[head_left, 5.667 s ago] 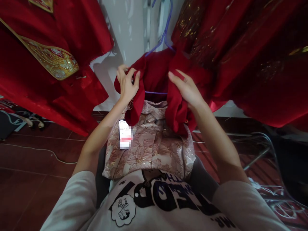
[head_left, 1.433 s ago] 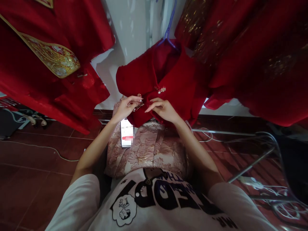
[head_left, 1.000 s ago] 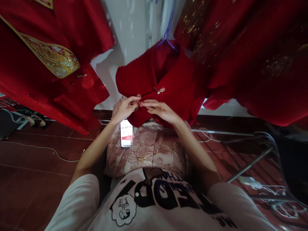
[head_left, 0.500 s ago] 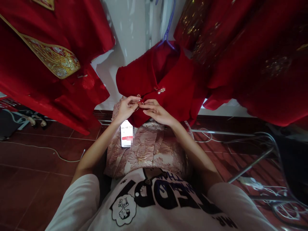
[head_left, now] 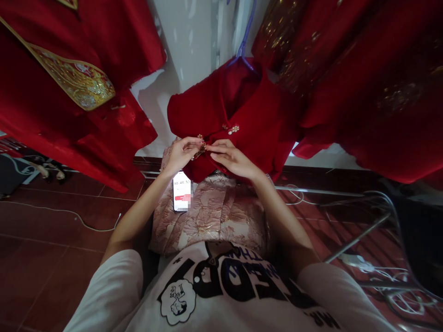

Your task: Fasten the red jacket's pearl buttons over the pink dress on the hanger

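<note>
Before your lap: red garment on purple hanger, both hands at its front

Red garment (head_left: 266, 115): one, below the purple hanger (head_left: 241, 50), collar open, its lower part reaching the pink patterned fabric (head_left: 207, 221).
Pearly fastener (head_left: 233, 129): one, on the garment's front, above your hands.
Beaded trim (head_left: 198, 153): at the garment's front edge, pinched between the thumb and fingers of your left hand (head_left: 180, 155).
Right hand (head_left: 236, 160): fingers extended towards the left ones, tips meeting at the trim; you cannot tell whether they grip.
Phone (head_left: 180, 199): one, lit, lying on the patterned fabric below your left hand.
Embroidered red garment (head_left: 81, 85): hanging to your left, gold panel.
Dark red garments (head_left: 353, 97): hanging to your right.
White cable (head_left: 81, 220): on the tiled floor (head_left: 41, 276), left.
Metal frame (head_left: 362, 237): right.
</note>
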`<state>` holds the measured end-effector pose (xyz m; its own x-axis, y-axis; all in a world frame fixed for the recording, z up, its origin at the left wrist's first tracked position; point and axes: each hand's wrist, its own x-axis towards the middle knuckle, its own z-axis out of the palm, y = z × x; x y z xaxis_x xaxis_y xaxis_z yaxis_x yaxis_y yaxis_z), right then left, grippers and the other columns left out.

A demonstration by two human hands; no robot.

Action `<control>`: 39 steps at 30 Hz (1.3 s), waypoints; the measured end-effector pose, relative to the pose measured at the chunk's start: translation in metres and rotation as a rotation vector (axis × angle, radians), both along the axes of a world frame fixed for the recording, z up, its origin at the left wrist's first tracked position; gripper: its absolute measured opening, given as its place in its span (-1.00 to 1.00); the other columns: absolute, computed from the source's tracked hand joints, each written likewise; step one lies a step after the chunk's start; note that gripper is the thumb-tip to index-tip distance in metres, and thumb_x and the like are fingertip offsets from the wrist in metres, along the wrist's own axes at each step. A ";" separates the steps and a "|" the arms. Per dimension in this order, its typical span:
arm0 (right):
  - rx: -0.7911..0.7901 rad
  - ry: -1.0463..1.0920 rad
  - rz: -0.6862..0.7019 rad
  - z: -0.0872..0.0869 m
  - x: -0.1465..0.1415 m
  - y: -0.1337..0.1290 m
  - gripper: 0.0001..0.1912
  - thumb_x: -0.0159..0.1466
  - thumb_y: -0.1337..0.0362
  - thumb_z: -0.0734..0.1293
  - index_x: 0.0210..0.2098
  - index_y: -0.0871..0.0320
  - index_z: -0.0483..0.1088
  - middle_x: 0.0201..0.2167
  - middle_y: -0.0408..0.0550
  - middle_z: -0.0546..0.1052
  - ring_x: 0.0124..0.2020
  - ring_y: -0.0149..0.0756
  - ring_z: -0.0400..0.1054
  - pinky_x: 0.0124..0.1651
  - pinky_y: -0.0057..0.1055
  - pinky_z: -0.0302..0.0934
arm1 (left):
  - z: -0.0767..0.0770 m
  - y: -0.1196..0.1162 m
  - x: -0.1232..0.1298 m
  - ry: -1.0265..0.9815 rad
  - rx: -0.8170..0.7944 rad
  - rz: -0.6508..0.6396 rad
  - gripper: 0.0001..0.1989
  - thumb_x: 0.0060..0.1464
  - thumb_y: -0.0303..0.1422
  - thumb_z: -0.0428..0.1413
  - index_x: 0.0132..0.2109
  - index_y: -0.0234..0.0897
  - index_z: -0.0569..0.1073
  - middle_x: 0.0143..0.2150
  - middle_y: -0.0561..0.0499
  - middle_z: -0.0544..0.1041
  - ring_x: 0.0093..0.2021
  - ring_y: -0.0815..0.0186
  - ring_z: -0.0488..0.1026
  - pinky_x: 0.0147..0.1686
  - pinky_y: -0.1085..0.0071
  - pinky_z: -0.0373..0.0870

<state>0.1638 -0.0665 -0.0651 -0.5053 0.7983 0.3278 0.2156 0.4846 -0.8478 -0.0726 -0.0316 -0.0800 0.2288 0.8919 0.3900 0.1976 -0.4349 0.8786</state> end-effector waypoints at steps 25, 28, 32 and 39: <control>0.070 -0.032 -0.053 -0.014 -0.014 0.001 -0.31 0.41 -0.26 0.26 0.29 0.06 0.49 0.19 0.14 0.32 0.32 -0.05 0.22 0.48 0.03 0.22 | 0.007 -0.009 0.003 0.045 0.072 0.102 -0.78 0.11 -0.46 0.24 -0.09 -0.28 0.67 -0.14 -0.06 0.74 -0.14 0.28 0.69 0.04 0.27 0.65; 0.078 -0.025 -0.059 -0.015 -0.016 0.000 -0.28 0.40 -0.29 0.25 0.29 0.05 0.49 0.18 0.14 0.31 0.32 -0.05 0.22 0.49 0.02 0.22 | 0.005 -0.008 0.001 0.097 0.098 0.128 -0.77 0.11 -0.46 0.23 -0.08 -0.27 0.69 -0.14 -0.06 0.74 -0.17 0.28 0.69 0.02 0.26 0.66; 0.083 -0.027 -0.057 -0.015 -0.019 -0.002 -0.26 0.39 -0.29 0.25 0.31 0.06 0.48 0.18 0.14 0.30 0.33 -0.04 0.22 0.50 0.00 0.21 | 0.001 -0.004 -0.004 0.107 0.111 0.130 -0.79 0.14 -0.43 0.25 -0.08 -0.25 0.69 -0.13 -0.08 0.74 -0.17 0.26 0.69 0.00 0.26 0.66; 0.083 -0.018 -0.052 -0.018 -0.022 -0.003 -0.27 0.40 -0.30 0.24 0.31 0.06 0.47 0.21 0.15 0.29 0.36 -0.02 0.19 0.48 0.04 0.24 | 0.000 -0.001 -0.010 0.109 0.088 0.120 -0.82 0.15 -0.39 0.24 -0.11 -0.24 0.70 -0.16 -0.06 0.73 -0.15 0.26 0.68 0.01 0.27 0.63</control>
<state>0.1416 -0.0697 -0.0828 -0.4700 0.7943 0.3850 0.2577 0.5406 -0.8008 -0.0824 -0.0323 -0.0799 0.1682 0.8790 0.4461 0.3445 -0.4764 0.8089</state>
